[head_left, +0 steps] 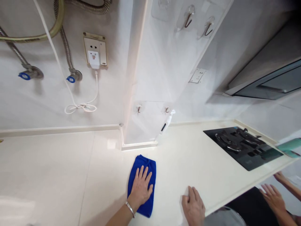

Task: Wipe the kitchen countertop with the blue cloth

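My left hand lies flat with its fingers spread on a blue cloth, which lies on the white countertop just in front of a wall column. A silver bracelet sits on that wrist. My right hand rests on the bare counter near its front edge, to the right of the cloth. Its fingers are stretched forward and close together, and it holds nothing.
A white spray bottle leans at the column's right foot. A black gas hob is set into the counter at right, under a range hood. Another person's hands reach in at the lower right. A socket with a plug, hoses and valves are on the wall.
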`<state>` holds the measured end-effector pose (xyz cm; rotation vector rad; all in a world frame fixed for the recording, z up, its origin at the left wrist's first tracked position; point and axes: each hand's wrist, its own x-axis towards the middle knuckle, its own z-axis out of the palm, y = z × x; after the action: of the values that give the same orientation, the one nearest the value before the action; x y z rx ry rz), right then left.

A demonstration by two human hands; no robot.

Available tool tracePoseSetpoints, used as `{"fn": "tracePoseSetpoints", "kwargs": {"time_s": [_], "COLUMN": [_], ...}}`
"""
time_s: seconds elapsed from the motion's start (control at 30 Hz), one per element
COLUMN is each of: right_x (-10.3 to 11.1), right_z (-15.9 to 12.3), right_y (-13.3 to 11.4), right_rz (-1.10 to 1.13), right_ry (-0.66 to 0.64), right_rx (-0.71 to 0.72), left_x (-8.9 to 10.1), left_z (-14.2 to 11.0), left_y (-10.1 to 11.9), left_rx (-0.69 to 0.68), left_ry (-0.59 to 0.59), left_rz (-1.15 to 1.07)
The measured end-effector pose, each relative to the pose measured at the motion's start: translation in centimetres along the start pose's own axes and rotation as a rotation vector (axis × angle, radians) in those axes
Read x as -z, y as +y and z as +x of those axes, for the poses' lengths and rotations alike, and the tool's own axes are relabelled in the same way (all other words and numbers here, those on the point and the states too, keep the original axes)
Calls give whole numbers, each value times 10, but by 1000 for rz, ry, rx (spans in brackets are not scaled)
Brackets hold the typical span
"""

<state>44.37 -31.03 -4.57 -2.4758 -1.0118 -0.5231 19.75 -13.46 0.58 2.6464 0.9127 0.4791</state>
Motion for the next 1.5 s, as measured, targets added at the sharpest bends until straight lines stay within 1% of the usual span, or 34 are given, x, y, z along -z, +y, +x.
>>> {"fn": "tracePoseSetpoints", "kwargs": {"time_s": [0.13, 0.3, 0.43, 0.53, 0.63, 0.77, 0.87, 0.97, 1.13, 1.23, 1.33, 1.5], "right_x": [-1, 2, 4, 5, 5, 4, 4, 4, 1, 0, -1, 0], "right_z": [0, 0, 0, -1, -2, -2, -1, 0, 0, 0, 0, 0], "right_y": [1, -2, -3, -2, 0, 0, -1, -2, -1, -1, -1, -1], "right_rz": [9, 15, 23, 29, 37, 35, 23, 16, 6, 0, 6, 30], "right_ry": [9, -44, -47, -51, -58, -23, 8, 14, 6, -12, -6, -6], "right_rx": [-3, -56, -46, -45, -38, -18, -4, 2, -11, -24, -16, -19], "left_x": [4, 6, 7, 8, 8, 9, 9, 7, 2, 2, 2, 1], "left_z": [-19, -36, -48, -54, -55, -49, -39, -22, 12, 25, 28, 22], "left_y": [4, 11, 20, 24, 26, 24, 23, 22, 16, 11, 8, 11], "left_rx": [-10, -32, -26, -28, -18, -11, -22, -34, -68, -77, -89, -79], "left_ry": [-25, -54, -87, -100, -108, -117, -136, -134, -100, -79, -54, -17], "left_rz": [2, 4, 3, 9, 7, -5, -28, -49, -47, -43, -48, -30]}}
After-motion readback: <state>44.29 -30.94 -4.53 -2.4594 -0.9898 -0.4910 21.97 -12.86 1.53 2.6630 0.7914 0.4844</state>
